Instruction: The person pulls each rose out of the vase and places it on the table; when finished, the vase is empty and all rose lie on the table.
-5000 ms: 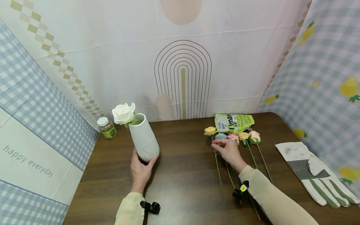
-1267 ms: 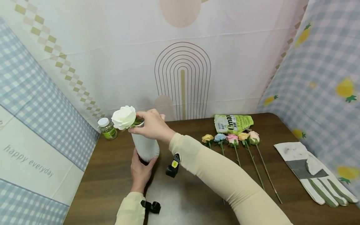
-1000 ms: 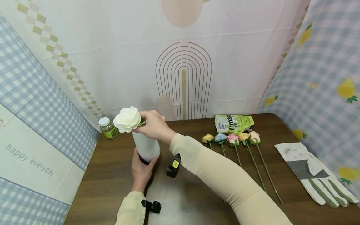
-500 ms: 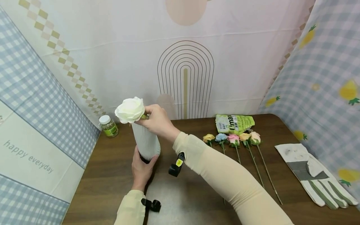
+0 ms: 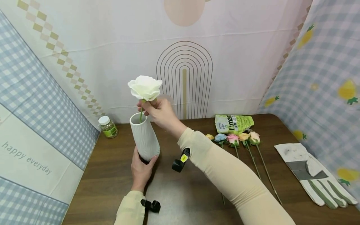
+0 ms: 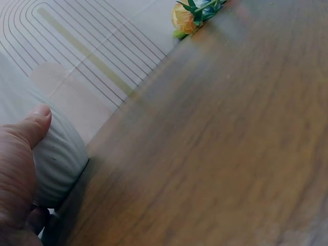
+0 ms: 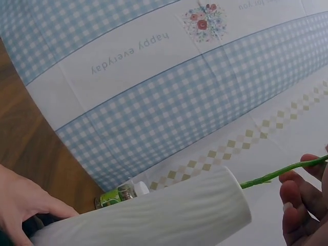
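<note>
A white ribbed vase [image 5: 145, 139] stands on the dark wooden table, left of the middle. My left hand [image 5: 141, 168] grips it low down, thumb on the near right side; in the left wrist view the thumb [image 6: 38, 123] presses on the vase wall. Above the vase mouth, my right hand [image 5: 161, 114] pinches a white rose [image 5: 144, 88] just under its bloom. The rose's green stem [image 7: 279, 172] runs down into the vase opening, as the right wrist view also shows. The stem's lower end is hidden inside the vase.
Several artificial roses [image 5: 233, 139] in yellow, blue, pink and peach lie in a row at the right, partly behind the right sleeve. Behind them is a green packet [image 5: 234, 123]. White work gloves [image 5: 312, 172] lie far right, and a white-capped jar [image 5: 108, 127] stands back left.
My right hand came from the loose roses to the vase, took hold of the white rose and raised it, so its bloom is now well above the rim. My left hand stays on the vase.
</note>
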Demonstrator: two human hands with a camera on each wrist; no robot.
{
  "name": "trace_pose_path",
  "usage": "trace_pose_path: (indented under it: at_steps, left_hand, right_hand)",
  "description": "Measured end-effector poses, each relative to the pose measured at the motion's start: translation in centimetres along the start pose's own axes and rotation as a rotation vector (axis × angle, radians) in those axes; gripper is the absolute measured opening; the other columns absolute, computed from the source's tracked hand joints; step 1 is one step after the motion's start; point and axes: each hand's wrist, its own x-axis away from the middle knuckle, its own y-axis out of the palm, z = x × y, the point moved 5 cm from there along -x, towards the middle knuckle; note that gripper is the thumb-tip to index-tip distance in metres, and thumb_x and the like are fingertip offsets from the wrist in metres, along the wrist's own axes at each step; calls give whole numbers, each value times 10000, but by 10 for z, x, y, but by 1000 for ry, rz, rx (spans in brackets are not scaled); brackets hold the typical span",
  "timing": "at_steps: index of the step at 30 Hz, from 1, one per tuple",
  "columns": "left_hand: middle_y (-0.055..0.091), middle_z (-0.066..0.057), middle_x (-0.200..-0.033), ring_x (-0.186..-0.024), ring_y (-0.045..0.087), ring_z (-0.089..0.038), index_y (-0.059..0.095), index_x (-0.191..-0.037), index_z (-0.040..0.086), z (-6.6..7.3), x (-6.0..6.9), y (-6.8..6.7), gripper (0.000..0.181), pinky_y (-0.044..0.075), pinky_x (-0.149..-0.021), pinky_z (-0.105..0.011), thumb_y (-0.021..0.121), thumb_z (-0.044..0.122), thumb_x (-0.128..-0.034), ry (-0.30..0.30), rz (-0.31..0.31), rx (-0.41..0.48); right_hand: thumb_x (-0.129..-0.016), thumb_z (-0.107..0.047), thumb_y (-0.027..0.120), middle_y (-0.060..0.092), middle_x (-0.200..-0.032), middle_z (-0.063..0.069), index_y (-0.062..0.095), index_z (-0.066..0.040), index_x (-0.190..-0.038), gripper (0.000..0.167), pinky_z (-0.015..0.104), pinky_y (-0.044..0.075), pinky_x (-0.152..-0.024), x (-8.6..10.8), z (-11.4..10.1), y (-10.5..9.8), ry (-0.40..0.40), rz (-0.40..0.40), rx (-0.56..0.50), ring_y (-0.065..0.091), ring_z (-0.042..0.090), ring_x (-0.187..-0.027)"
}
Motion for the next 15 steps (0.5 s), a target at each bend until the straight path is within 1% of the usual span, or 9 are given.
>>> trace_pose_path:
  at_steps: [2,4,10,12,15]
  left_hand:
    - [502,-128,-1368,-1232,485,-306,346,-1478,169,0,0,0,936,373,-991,-473,842,398,-718,-1,0,-4]
    - [504,-125,-1365,-1230,487,-302,349,-1476,169,0,0,0,935,374,-991,-468,843,399,-716,-1,1,-6]
    - [513,-129,-1350,-1221,493,-301,357,-1468,157,0,0,0,930,379,-985,-463,851,381,-711,2,7,-10]
    - [516,-132,-1345,-1218,495,-303,359,-1466,154,1,0,0,929,381,-982,-463,852,374,-710,0,9,-10]
    - [519,-124,-1339,-1214,498,-298,361,-1465,164,1,0,0,924,384,-979,-458,851,378,-711,-4,7,-6]
  right_hand:
    - [-979,-165,565,696,-998,187,671,64,-1052,263,383,540,-780,1,2,0,5,-10,-31,668,274,-868]
    - [-971,-150,575,690,-983,197,662,65,-1043,243,399,538,-786,2,4,-1,19,-11,-45,660,278,-854]
    - [-883,-56,689,717,-924,128,689,70,-1017,185,332,547,-792,4,18,-3,64,18,-109,668,139,-853]
    - [-860,-41,711,721,-929,128,693,81,-1023,204,334,548,-793,4,24,-4,75,35,-143,676,141,-870]
    - [-860,-49,714,716,-949,127,696,80,-1022,208,347,552,-782,4,30,-7,92,67,-161,671,150,-866]
